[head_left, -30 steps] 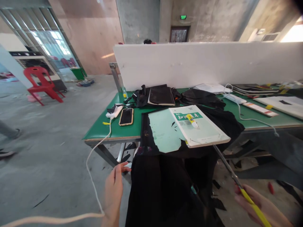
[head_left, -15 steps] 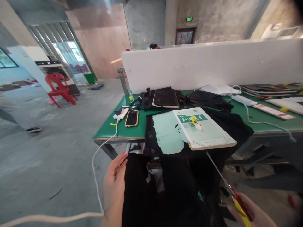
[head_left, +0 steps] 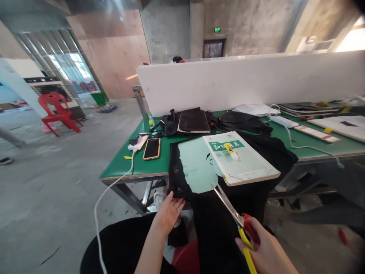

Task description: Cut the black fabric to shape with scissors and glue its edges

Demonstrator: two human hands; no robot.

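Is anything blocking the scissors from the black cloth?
Nothing visible blocks the scissors from the bare cloth beside the blades. By the tips, though, green paper covers part of it, with a book to the right.

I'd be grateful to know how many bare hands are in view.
2: the left hand at the black cloth's near edge, the right hand holding the scissors; those of the person behind the white partition are hidden.

Blurred Chinese title [head_left: 217,146] on book [head_left: 251,165], sign [head_left: 217,29] apparently illegible
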